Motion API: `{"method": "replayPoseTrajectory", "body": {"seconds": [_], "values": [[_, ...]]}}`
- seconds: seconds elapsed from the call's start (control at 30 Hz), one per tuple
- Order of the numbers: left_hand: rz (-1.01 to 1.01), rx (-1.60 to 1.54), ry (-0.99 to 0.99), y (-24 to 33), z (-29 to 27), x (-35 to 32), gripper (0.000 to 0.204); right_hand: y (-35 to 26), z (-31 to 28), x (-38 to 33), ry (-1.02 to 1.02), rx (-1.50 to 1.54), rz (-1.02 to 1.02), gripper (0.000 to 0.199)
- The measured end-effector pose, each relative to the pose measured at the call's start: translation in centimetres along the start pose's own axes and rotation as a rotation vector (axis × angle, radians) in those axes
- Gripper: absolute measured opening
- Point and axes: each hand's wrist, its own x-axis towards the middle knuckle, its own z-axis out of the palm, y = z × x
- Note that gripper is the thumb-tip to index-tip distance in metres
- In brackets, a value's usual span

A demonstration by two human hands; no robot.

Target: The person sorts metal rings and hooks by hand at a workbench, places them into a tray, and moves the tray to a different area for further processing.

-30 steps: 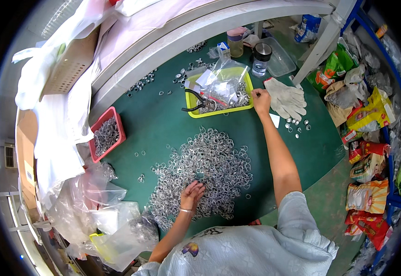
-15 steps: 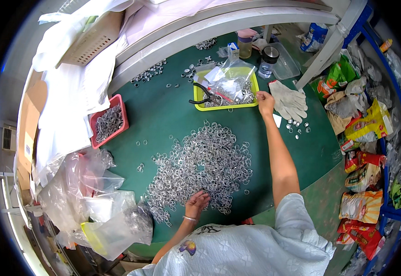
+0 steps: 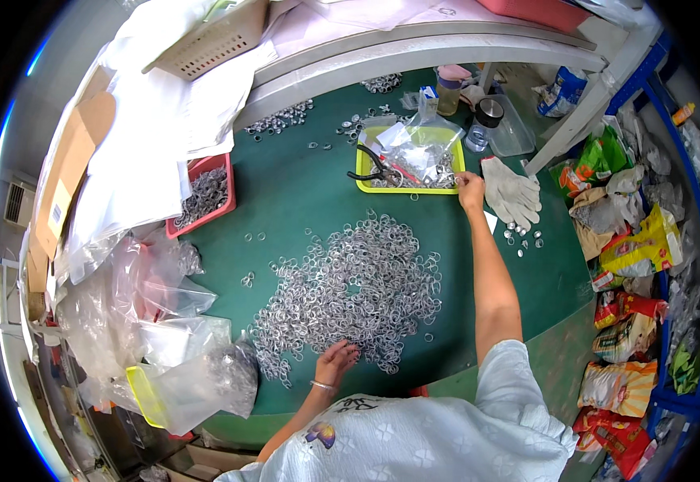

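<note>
Green tabletop [image 3: 290, 189] filled the middle (clock from view centre), green floor [image 3: 551, 361] past its edge at 4. Blue rack [image 3: 683, 402] ran along 3, bright packaging beside it. Grey beam [image 3: 414, 50] crossed at 12, bowed by the lens. Clear plastic bags [image 3: 193, 398] bunched at 8. Heap of metal rings [image 3: 382, 273] sat just off centre toward 6, strays at 9. Yellow-green tray [image 3: 390, 189] at 1. Red bin [image 3: 231, 189] at 10, rings inside. White glove [image 3: 511, 191] between 2 and 3. Right hand [image 3: 470, 191] at 2, fingers bunched together by the tray's right rim; couldn't tell if clamped on it. Left hand [image 3: 334, 363] at 6, fingers half-curled at the heap's near edge; couldn't tell whether it gripped a ring. Black-handled pliers [image 3: 378, 170] lay in the tray.
</note>
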Motion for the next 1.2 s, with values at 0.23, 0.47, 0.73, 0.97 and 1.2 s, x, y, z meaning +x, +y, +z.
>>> {"method": "replayPoseTrajectory", "body": {"seconds": [0.23,0.47,0.73,0.97,1.2], "values": [[-0.004,-0.026,0.027,-0.5,-0.4,-0.7,0.032,-0.3,-0.4,0.1,-0.061,0.095,0.18,0.013],[-0.001,-0.047,0.053,-0.9,-0.8,-1.4,0.033,0.0,0.3,0.3,-0.07,0.038,0.109,0.015],[0.11,-0.053,0.098,-1.2,-3.2,-1.1,0.032,0.8,1.7,-2.9,0.254,0.101,-0.058,0.016],[0.655,-0.156,0.695,-3.1,-10.4,-4.3,0.032,-10.7,5.3,-18.8,-0.036,0.539,0.039,0.018],[0.772,0.246,1.59,-2.2,-17.8,-9.6,0.078,-22.8,8.7,-33.7,-0.943,0.722,0.093,0.026]]}}
